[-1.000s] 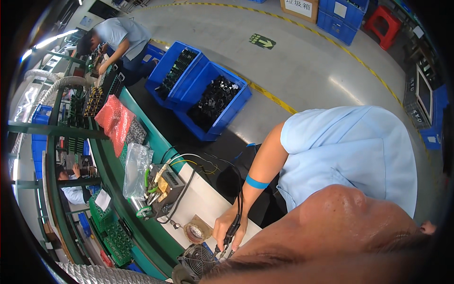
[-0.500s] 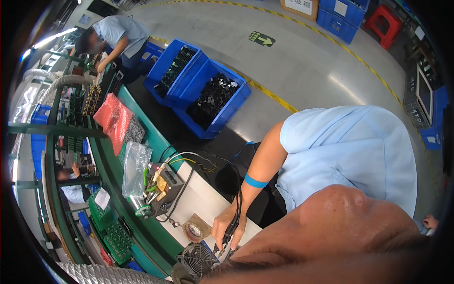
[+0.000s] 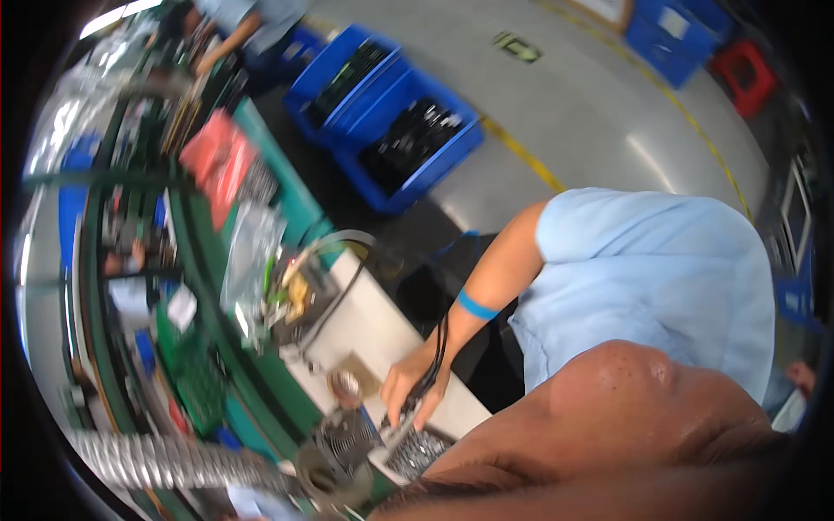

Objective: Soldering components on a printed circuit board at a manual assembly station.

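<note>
My left hand [image 3: 415, 382], coming from a bare forearm with a blue band [image 3: 476, 306], is closed round a slim black tool on a cable [image 3: 423, 386]. The tool points down at the white bench [image 3: 373, 326]; blur hides its kind and its tip. Just under the fingers lies a tray of small shiny metal parts [image 3: 419, 453]. Beside them stand a round fan grille [image 3: 343, 438] and a roll of tape [image 3: 347, 385]. My right hand does not show; my head covers the lower right.
A box-shaped device with wires [image 3: 304, 300], a clear plastic bag [image 3: 250, 252] and red bubble wrap [image 3: 217, 161] line the bench. A silver duct [image 3: 174, 460] crosses the lower left. Blue bins [image 3: 426, 187] of black parts stand behind; a co-worker [image 3: 252, 22] bends at the far bench.
The whole view has shifted and blurred. My left hand still grips the black tool, and more of the tray of metal parts shows beside it.
</note>
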### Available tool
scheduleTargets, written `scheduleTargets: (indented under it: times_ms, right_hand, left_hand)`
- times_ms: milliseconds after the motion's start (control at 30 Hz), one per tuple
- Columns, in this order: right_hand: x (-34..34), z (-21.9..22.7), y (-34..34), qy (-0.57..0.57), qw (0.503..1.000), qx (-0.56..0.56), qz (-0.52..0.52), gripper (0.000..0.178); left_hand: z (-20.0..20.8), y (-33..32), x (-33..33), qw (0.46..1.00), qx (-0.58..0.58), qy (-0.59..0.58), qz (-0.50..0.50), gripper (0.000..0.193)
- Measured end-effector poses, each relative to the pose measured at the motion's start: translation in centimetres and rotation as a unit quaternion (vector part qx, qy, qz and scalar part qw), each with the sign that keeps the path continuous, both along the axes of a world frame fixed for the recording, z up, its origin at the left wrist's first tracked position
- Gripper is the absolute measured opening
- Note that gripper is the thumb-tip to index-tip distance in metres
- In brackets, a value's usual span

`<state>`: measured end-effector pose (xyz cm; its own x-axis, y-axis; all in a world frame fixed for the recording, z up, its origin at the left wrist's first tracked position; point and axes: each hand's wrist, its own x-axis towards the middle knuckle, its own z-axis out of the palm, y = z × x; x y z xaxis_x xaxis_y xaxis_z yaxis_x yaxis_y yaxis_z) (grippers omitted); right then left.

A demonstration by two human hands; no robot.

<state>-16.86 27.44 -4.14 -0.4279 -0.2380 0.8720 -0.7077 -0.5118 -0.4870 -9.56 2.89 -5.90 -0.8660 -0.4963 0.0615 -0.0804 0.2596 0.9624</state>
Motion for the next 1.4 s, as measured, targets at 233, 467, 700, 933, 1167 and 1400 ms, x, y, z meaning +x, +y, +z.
scheduleTargets:
  times_ms: [233,467,700,933,1167,1400]
  right_hand:
    - [-0.5,0.0,2.3,-0.051,0.999,0.015,-0.011,0.028]
    - [-0.7,0.2,1.9,-0.072,0.993,0.091,0.030,0.038]
    - [-0.5,0.9,2.1,-0.043,0.984,0.173,0.009,0.040]
    - [-0.3,1.1,2.6,-0.043,0.970,0.235,0.041,0.040]
    - [-0.6,0.9,2.4,-0.080,0.969,0.232,0.030,0.039]
    - [-0.4,0.5,3.0,-0.153,0.962,0.222,0.033,0.038]
  left_hand:
    - [4.3,-2.1,6.7,0.993,-0.078,-0.011,0.090,0.014]
    - [3.7,-4.5,8.4,0.996,0.050,-0.016,0.076,0.016]
    - [4.2,-3.9,8.2,0.984,0.165,0.048,0.040,0.020]
    - [5.5,-1.6,8.0,0.953,0.285,0.098,0.043,0.024]
    - [5.4,-0.4,6.9,0.955,0.268,0.097,0.085,0.030]
    - [5.2,-0.3,6.8,0.947,0.283,0.098,0.113,0.031]
